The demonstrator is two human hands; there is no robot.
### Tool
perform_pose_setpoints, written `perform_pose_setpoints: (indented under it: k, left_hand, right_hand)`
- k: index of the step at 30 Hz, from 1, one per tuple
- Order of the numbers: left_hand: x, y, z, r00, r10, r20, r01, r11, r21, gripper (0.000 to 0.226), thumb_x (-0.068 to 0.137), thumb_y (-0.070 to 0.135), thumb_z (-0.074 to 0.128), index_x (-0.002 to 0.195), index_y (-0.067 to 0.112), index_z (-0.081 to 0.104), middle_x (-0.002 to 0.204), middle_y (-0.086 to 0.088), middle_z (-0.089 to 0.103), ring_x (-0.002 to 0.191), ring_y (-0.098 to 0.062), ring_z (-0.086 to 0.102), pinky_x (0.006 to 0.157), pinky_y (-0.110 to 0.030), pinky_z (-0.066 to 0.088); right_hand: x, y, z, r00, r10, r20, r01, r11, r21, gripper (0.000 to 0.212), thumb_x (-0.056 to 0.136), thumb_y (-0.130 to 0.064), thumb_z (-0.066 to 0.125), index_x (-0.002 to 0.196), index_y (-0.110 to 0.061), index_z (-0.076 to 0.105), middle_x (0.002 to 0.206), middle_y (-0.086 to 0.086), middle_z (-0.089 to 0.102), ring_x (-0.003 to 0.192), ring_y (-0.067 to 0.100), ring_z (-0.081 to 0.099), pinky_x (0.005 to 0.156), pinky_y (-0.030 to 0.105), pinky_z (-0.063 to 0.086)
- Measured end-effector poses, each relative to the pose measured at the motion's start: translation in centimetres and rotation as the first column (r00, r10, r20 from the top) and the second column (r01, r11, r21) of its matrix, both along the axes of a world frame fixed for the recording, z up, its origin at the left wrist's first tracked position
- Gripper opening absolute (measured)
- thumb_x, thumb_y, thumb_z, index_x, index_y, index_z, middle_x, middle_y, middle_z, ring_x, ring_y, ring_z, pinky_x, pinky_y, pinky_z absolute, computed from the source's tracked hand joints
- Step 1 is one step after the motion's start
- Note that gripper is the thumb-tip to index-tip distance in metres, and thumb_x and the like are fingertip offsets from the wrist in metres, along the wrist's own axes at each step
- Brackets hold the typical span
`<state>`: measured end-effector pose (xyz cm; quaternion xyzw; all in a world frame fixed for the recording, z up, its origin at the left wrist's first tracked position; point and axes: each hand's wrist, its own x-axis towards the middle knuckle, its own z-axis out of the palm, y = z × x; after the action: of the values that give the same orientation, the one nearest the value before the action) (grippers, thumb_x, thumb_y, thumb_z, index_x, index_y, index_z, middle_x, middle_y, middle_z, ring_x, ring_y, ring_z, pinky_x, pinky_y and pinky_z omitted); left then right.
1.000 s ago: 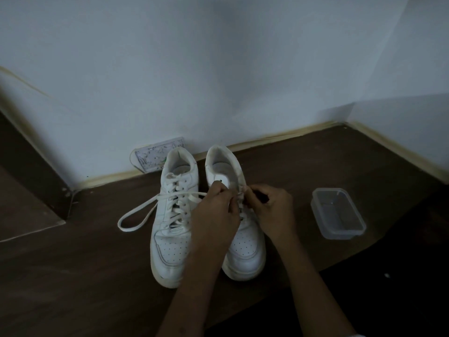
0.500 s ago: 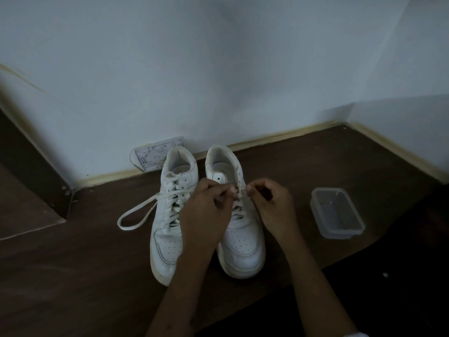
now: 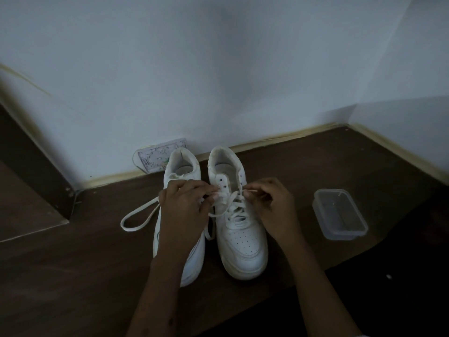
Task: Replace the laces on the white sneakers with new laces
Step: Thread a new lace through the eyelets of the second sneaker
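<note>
Both hands pinch the flat white cotton lace (image 3: 233, 203) of the right-hand white leather sneaker (image 3: 239, 229): left hand (image 3: 187, 205), right hand (image 3: 272, 203). Soft and limp, it likely handles best near its stiff tips.

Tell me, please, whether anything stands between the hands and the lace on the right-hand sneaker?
Nothing visible does: the left hand and right hand already pinch the lace over the right-hand sneaker.

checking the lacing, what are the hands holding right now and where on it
Both hands pinch the lace of the right-hand sneaker near its upper eyelets: the left hand on the left strand, the right hand on the right strand, close to its end.
</note>
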<state>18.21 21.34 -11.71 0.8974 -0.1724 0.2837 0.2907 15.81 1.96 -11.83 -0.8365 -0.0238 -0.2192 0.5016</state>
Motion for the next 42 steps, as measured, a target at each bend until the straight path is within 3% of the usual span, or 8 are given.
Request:
perform_pose_setpoints:
  k: [6,12,16,20,23,31,37,42]
  left_hand:
    - [-0.1,-0.3,-0.4,0.997,0.068,0.030,-0.070,0.995,0.071,0.016,0.084,0.039,0.060,0.087,0.033,0.075,0.086,0.017,0.071,0.106,-0.014,0.045,0.091,-0.036,0.023]
    - [-0.1,-0.2,-0.2,0.999,0.047,-0.015,-0.046,0.998,0.048,0.030,0.088,0.047,0.047,0.088,0.033,0.073,0.085,0.017,0.069,0.103,-0.018,0.053,0.093,-0.033,0.021]
    - [-0.1,-0.1,-0.5,0.999,0.028,-0.030,-0.027,0.999,0.046,0.031,0.091,0.044,0.045,0.091,0.030,0.073,0.086,0.016,0.071,0.103,-0.017,0.052,0.095,-0.035,0.022]
    - [0.0,-0.1,-0.4,0.999,0.006,-0.034,-0.004,0.999,0.051,0.033,0.090,0.046,0.044,0.093,0.031,0.073,0.088,0.017,0.070,0.103,-0.015,0.051,0.095,-0.036,0.022]
    - [0.0,-0.1,-0.3,0.999,0.007,-0.040,-0.006,0.999,0.047,0.034,0.089,0.048,0.043,0.092,0.032,0.074,0.088,0.018,0.070,0.103,-0.015,0.050,0.095,-0.035,0.021]
    - [-0.1,0.1,0.0,0.997,0.018,-0.070,-0.015,0.999,0.037,0.032,0.088,0.046,0.044,0.091,0.033,0.073,0.086,0.017,0.069,0.102,-0.022,0.056,0.094,-0.036,0.025]
    - [-0.2,0.0,-0.1,0.999,0.003,-0.036,-0.001,0.999,0.054,0.029,0.088,0.045,0.047,0.093,0.034,0.073,0.088,0.017,0.069,0.103,-0.018,0.054,0.091,-0.026,0.018]
    - [-0.2,-0.2,0.0,0.998,0.026,-0.050,-0.023,0.998,0.064,0.030,0.088,0.046,0.046,0.089,0.034,0.073,0.086,0.016,0.069,0.102,-0.018,0.055,0.092,-0.030,0.020]
  right_hand:
    - [0.1,-0.5,0.1,0.976,-0.218,0.003,0.218,0.976,0.000,0.013,0.083,-0.010,0.070,0.087,-0.021,0.069,0.092,-0.007,0.062,0.083,-0.001,0.058,0.072,0.009,0.046]
    - [0.0,-3.8,0.0,0.786,-0.602,-0.141,0.618,0.770,0.159,0.014,0.089,-0.013,0.064,0.102,-0.017,0.066,0.104,-0.002,0.062,0.096,0.010,0.058,0.070,0.009,0.036]
    - [0.2,-3.3,-0.5,0.856,-0.517,0.003,0.517,0.854,-0.057,0.021,0.089,-0.025,0.065,0.110,-0.022,0.065,0.121,0.001,0.056,0.116,0.019,0.048,0.087,0.026,0.034]
    - [0.5,-1.5,-0.6,0.986,-0.151,0.073,0.167,0.912,-0.374,0.024,0.088,-0.046,0.058,0.102,-0.029,0.070,0.117,-0.012,0.055,0.113,0.016,0.042,0.087,0.007,0.019]
    - [0.3,-0.3,-1.0,0.993,-0.110,0.033,0.114,0.933,-0.341,0.005,0.087,-0.028,0.065,0.091,-0.026,0.067,0.107,-0.014,0.053,0.109,0.015,0.041,0.086,0.003,0.020]
    - [-0.5,-3.9,0.0,0.785,-0.618,-0.055,0.605,0.782,-0.150,0.010,0.090,-0.014,0.061,0.099,-0.017,0.058,0.119,0.011,0.053,0.116,0.028,0.043,0.086,0.029,0.032]
    - [-0.1,-1.1,-0.3,0.982,-0.159,0.104,0.187,0.902,-0.389,0.032,0.090,-0.047,0.061,0.114,-0.026,0.061,0.124,-0.004,0.048,0.115,0.003,0.023,0.086,0.022,0.027]
    - [0.1,0.3,-1.1,0.986,-0.111,0.128,0.151,0.916,-0.371,0.008,0.094,-0.025,0.052,0.091,-0.022,0.059,0.103,-0.010,0.050,0.105,0.007,0.035,0.081,0.012,0.030]
